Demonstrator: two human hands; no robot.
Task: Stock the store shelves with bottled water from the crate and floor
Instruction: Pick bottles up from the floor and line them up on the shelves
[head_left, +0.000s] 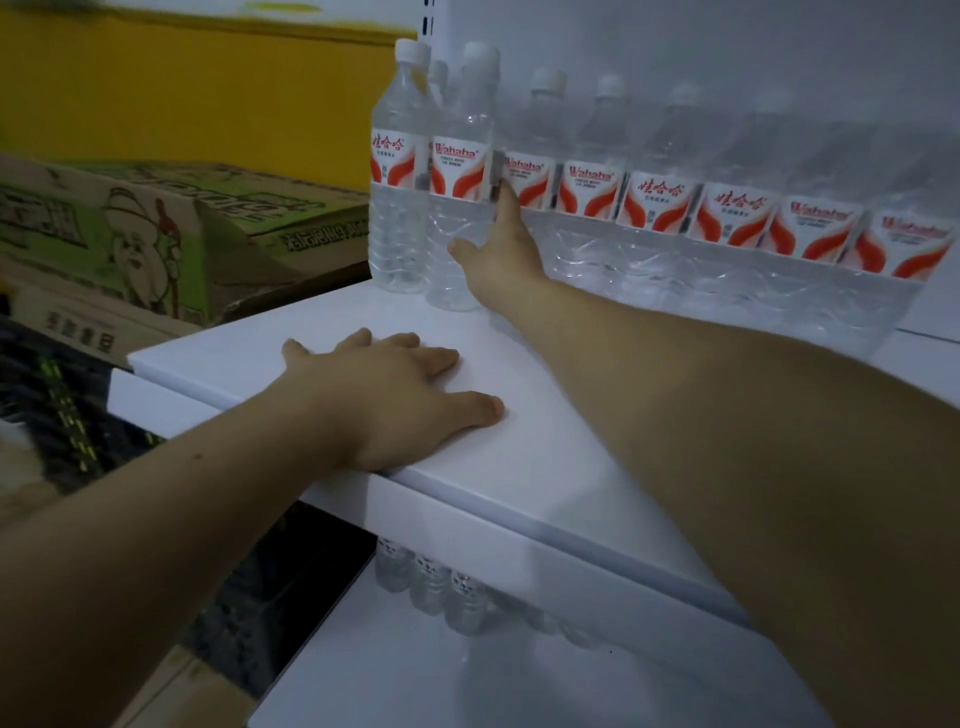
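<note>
A row of several clear water bottles with red-and-white labels stands along the back of the white upper shelf (519, 457). My right hand (501, 254) reaches to the second bottle from the left (460, 171). Its thumb lies on the bottle's lower front and a finger on the label's right edge. Whether the other fingers wrap behind is hidden. The leftmost bottle (397, 166) stands beside it. My left hand (395, 395) lies flat, fingers spread, on the shelf's front part. More bottles (431, 582) stand on the lower shelf (415, 675).
Green and brown cardboard boxes (171, 228) are stacked to the left of the shelf, below a yellow wall (197, 88). A dark patterned floor (67, 415) shows at the left. The shelf's white back panel (727, 52) rises behind the bottles.
</note>
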